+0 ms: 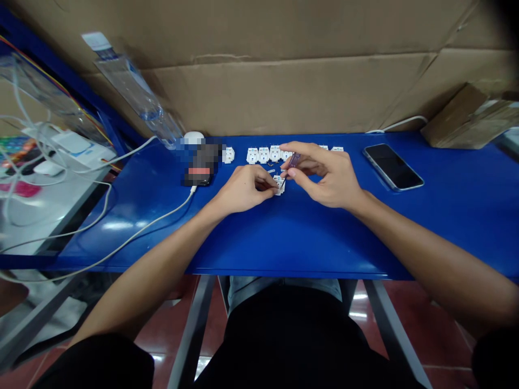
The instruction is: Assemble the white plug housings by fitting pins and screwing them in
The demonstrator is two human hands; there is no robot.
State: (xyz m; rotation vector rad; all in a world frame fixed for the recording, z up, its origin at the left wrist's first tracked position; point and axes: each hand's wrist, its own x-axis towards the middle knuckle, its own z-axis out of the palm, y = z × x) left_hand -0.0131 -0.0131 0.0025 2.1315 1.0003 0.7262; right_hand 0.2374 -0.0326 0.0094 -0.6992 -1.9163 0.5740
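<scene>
My left hand [246, 189] pinches a small white plastic part [279, 185] against the blue table, thumb and fingertips at its left side. In my right hand [332, 175] is a small screwdriver with a clear purplish handle [294, 160], gripped between thumb and fingers. Its thin dark shaft slants down to the white part; whether the tip sits in a screw is too small to tell. Behind my hands stands a row of similar white plastic parts [264, 155], some of them hidden by my right hand. A few tiny loose pieces lie between the row and the held part.
A phone [393, 166] lies at the right, with a cardboard box [466, 116] behind it. On the left are a dark device [205, 162] on a white cable [150, 229], a clear plastic bottle [138, 89] and tangled white cables. Cardboard [284, 92] walls the back edge of the blue table [284, 243].
</scene>
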